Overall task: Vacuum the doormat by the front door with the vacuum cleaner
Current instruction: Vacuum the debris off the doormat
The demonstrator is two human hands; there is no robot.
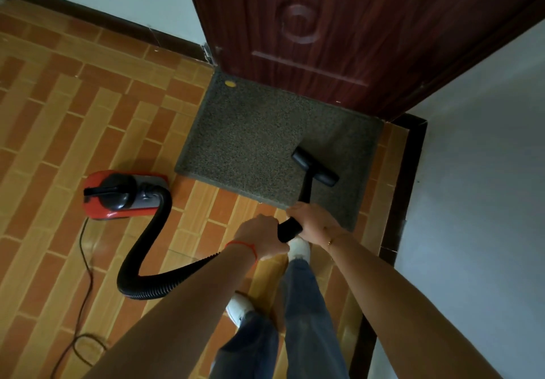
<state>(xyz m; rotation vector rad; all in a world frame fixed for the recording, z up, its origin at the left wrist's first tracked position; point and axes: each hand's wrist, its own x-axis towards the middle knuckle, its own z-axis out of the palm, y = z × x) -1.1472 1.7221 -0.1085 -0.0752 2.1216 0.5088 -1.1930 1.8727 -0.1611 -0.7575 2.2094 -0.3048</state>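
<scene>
A grey speckled doormat lies on the tiled floor against the dark red front door. The black vacuum nozzle rests on the mat's right part, where a darker strip runs toward the door. Its black wand slants back to my hands. My right hand grips the wand from the right. My left hand grips its rear end just behind. A black ribbed hose curves left to the red and black vacuum cleaner body on the floor. A small yellow spot sits at the mat's far left corner.
A thin power cord trails from the vacuum cleaner body toward the lower left and loops on the tiles. A white wall with a dark skirting board closes the right side. My white shoes and jeans stand just short of the mat.
</scene>
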